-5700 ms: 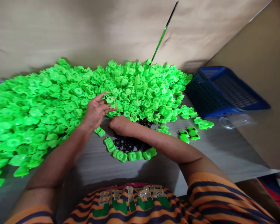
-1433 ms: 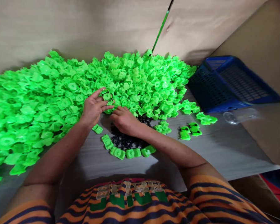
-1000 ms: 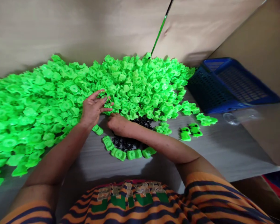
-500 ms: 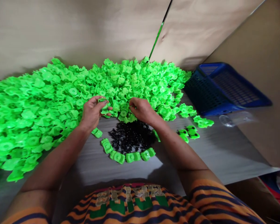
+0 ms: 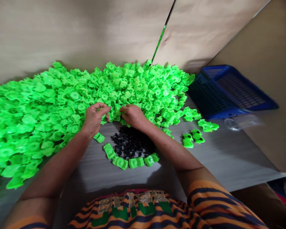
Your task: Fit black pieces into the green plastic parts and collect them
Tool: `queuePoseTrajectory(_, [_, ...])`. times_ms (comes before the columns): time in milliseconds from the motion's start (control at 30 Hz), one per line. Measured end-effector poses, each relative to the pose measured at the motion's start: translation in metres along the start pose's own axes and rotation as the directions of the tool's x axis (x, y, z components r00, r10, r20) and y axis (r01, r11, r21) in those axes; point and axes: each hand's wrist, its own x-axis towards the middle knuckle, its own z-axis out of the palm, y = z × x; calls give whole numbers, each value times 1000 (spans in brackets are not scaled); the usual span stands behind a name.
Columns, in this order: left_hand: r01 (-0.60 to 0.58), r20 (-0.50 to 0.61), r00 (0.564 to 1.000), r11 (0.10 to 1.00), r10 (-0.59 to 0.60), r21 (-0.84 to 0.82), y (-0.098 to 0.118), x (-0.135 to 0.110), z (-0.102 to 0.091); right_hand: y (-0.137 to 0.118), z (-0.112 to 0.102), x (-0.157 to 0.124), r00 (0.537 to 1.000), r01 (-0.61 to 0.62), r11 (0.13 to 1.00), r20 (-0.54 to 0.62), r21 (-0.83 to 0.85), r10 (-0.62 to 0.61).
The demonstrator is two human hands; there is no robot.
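My left hand (image 5: 93, 119) is closed, thumb against fingers, at the front edge of a heap of green plastic toy car shells (image 5: 73, 95). A bit of a green toy car shell (image 5: 104, 119) shows between its fingers, mostly covered by the hand. My right hand (image 5: 133, 117) faces it a short way to the right, fingers pinched together; what they hold is hidden. Below the hands lies a pile of small black axle-and-wheel pieces (image 5: 131, 143). Several green toy cars curve round that pile, among them one toy car (image 5: 136, 162) at its front.
Two green shells with black wheels (image 5: 197, 136) lie upside down on the grey table (image 5: 219, 152) to the right. A blue plastic basket (image 5: 214, 95) stands beyond them, near a clear plastic piece (image 5: 232, 124). A wooden wall (image 5: 85, 31) closes off the back.
My right hand has moved left, closer to my left hand. The left hand has turned, so the shell with its black axle is now mostly hidden.
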Motion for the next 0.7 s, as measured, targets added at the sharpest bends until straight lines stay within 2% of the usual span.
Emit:
queuePoseTrajectory(133, [25, -1, 1000, 997, -25, 67, -2, -2, 3, 4, -1, -9, 989, 116, 993, -85, -23, -117])
queuePoseTrajectory(267, [156, 28, 987, 988, -156, 19, -1, -5, 6, 0, -4, -20, 951, 232, 969, -193, -81, -244])
queuePoseTrajectory(433, [161, 5, 987, 987, -161, -18, -1, -8, 10, -6, -1, -24, 932, 269, 958, -223, -102, -286])
queuePoseTrajectory(500, [162, 15, 987, 986, -161, -42, -4, -8, 10, -5, 1, -25, 923, 301, 953, -240, -33, -300])
queuePoseTrajectory(567, [166, 17, 986, 984, -166, -60, -6, -6, 9, -2, 1, -25, 907, 357, 928, -278, 108, -317])
queuePoseTrajectory(633, [156, 7, 988, 985, -156, -70, -8, -4, 7, 4, -1, -25, 893, 407, 860, -331, 308, -304])
queuePoseTrajectory(700, [136, -17, 990, 988, -137, -76, -8, -2, 6, 10, -4, -24, 897, 408, 762, -378, 502, -231])
